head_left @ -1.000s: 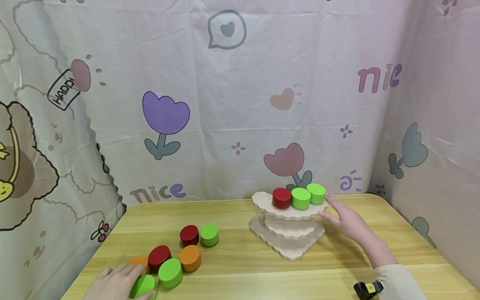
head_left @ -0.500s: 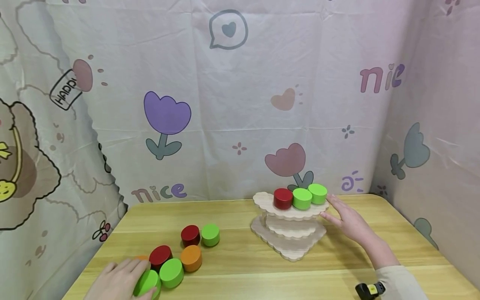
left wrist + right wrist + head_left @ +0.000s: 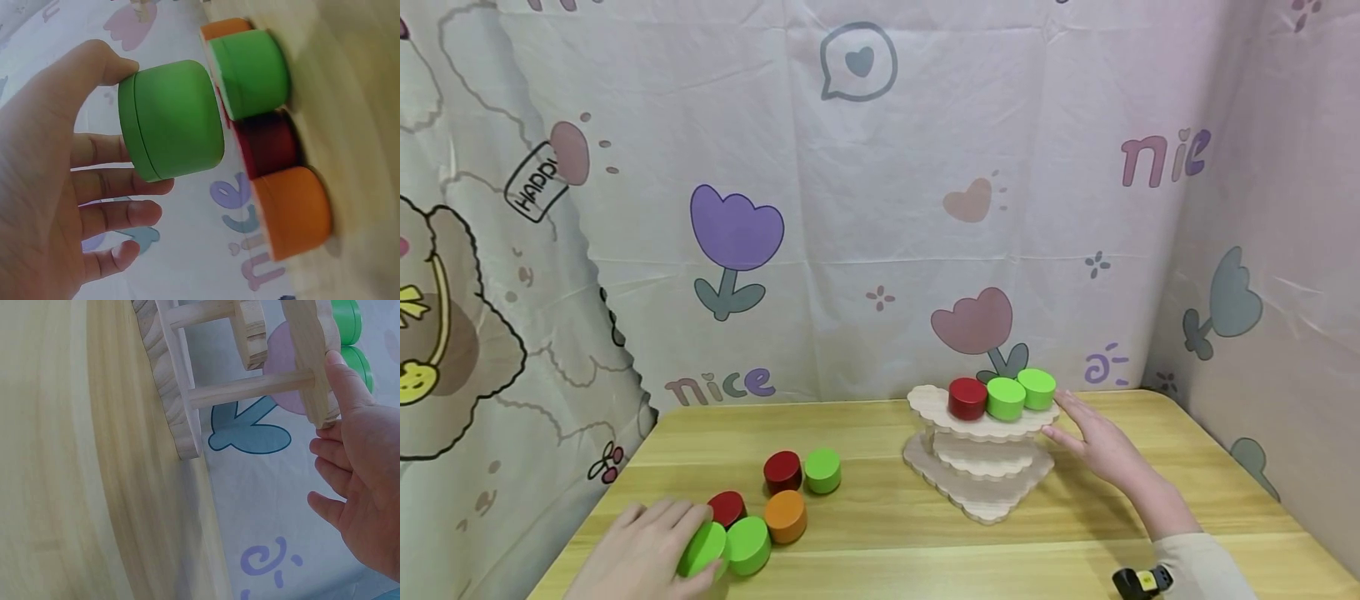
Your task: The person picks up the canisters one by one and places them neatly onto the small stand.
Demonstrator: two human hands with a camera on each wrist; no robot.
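Note:
My left hand [image 3: 643, 546] pinches a green cylinder block [image 3: 172, 122] between thumb and fingers. In the left wrist view, the block is held clear of the table, beside the other blocks. At the right stands a pale wooden tiered stand [image 3: 985, 465] with scalloped edges and dowel posts. On its top tier sit a red cylinder block [image 3: 967, 398] and two green ones, the green block [image 3: 1005, 398] in the middle and the green block [image 3: 1037, 389] at the right. My right hand [image 3: 1101, 437] holds the top tier's right corner, thumb at its edge.
On the table's left lie more cylinder blocks: a red block [image 3: 783, 472] beside a green block [image 3: 823, 471], an orange block [image 3: 786, 517], a green block [image 3: 748, 546] and a partly covered red block [image 3: 728, 507]. A printed cloth [image 3: 850, 333] hangs behind the wooden table [image 3: 880, 558].
My left hand has moved slightly right and up with the green block, now covering the orange block behind it. The right hand stays at the stand's corner.

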